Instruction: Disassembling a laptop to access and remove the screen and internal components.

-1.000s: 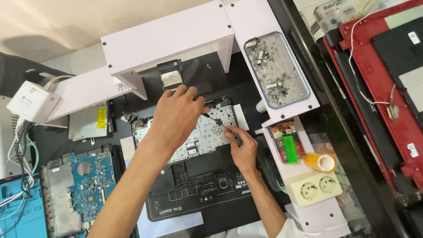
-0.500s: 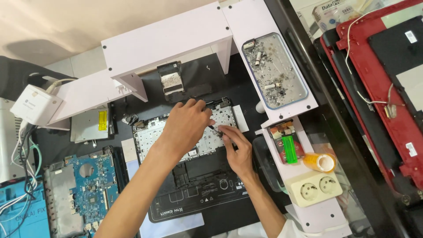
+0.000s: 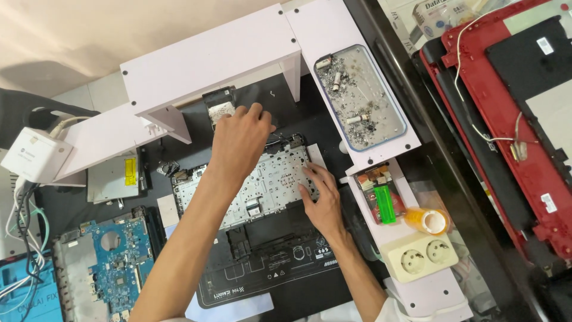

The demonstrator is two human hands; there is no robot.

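On the dark surface [image 3: 310, 104], both hands press flat, holding nothing: left hand [image 3: 238, 140] and right hand [image 3: 322, 200] on the opened laptop base [image 3: 262, 197].

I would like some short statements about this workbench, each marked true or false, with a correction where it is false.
1. The right hand lies flat on the metal keyboard backplate. True.
2. The left hand holds a screwdriver. False: no tool shows in it; it reaches over the backplate's upper edge.
3. The green lighter lies beside the double socket. True.
4. The blue circuit board sits right of the hands. False: it is on the left.
5. The tray is empty. False: it holds small bits.
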